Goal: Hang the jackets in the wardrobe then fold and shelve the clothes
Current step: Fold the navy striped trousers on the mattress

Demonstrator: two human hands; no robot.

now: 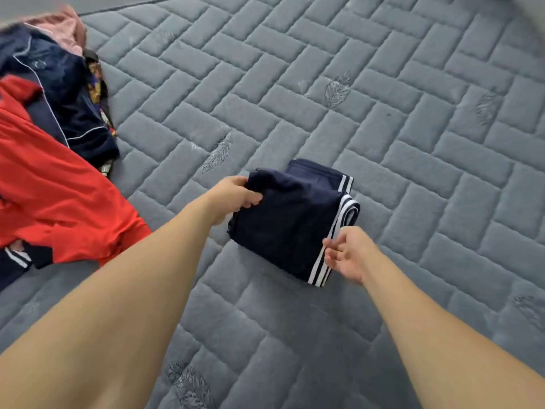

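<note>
We cannot tell what garment the folded navy bundle (290,219) on the mattress (413,172) is. Our left hand (236,196) grips its left edge, fingertips tucked under the cloth; our right hand (345,253) pinches its white-striped right edge. Far left of the bundle, the clothes heap (53,143) runs out of frame.

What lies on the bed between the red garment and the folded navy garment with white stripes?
In the head view, only the person's left forearm crosses above that stretch. Below it the grey quilted bed cover is bare between the red garment and the folded navy garment.
</note>
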